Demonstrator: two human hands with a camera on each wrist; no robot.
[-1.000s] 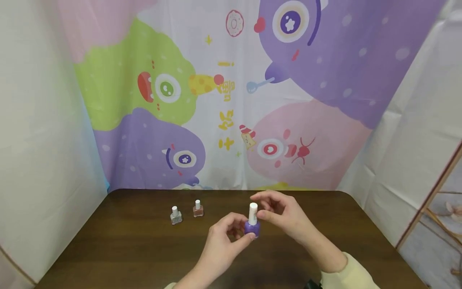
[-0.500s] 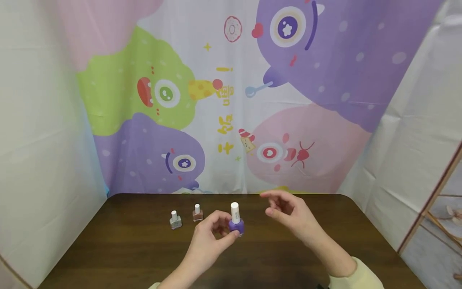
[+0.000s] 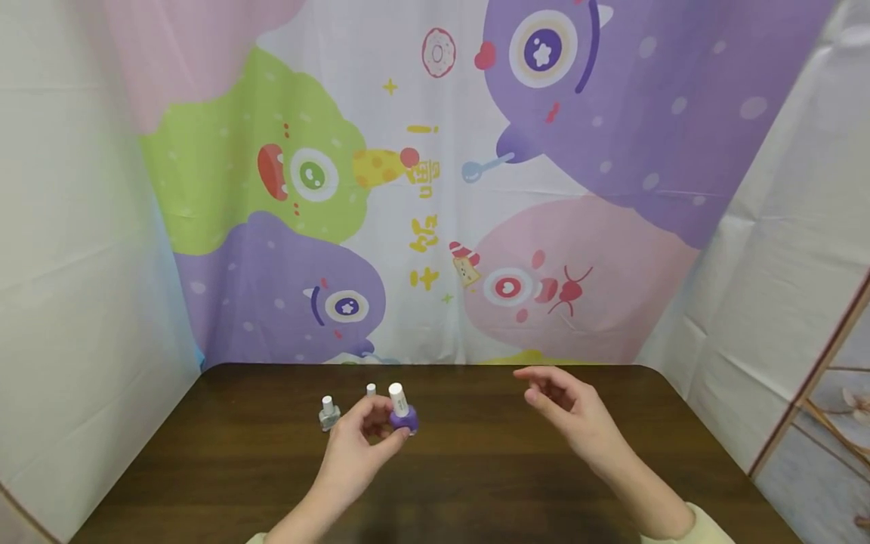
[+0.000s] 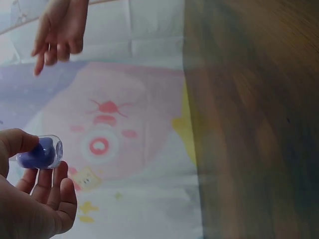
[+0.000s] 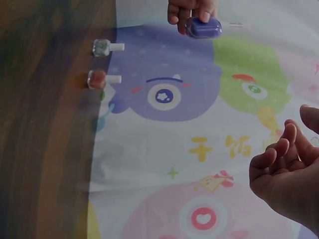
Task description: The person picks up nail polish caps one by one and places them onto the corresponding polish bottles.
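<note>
My left hand pinches a purple nail polish bottle by its glass body, between thumb and fingers. The bottle is raised over the table, its white cap up and leaning slightly left. In the left wrist view the clear thick base of this nail polish shows beside the thumb. Well to the right, my right hand hovers with loosely bent fingers and holds nothing. A silvery-grey nail polish bottle stands just left of my left hand. Behind the fingers, a brownish-pink nail polish is mostly hidden in the head view.
The dark wooden table runs back to a hanging cloth printed with cartoon monsters. White sheets close off the left and right sides. At far right, a wooden frame stands beyond the table.
My left hand has carried the purple nail polish left, away from my right hand and in front of the brownish-pink bottle. My right hand has drawn off to the right.
</note>
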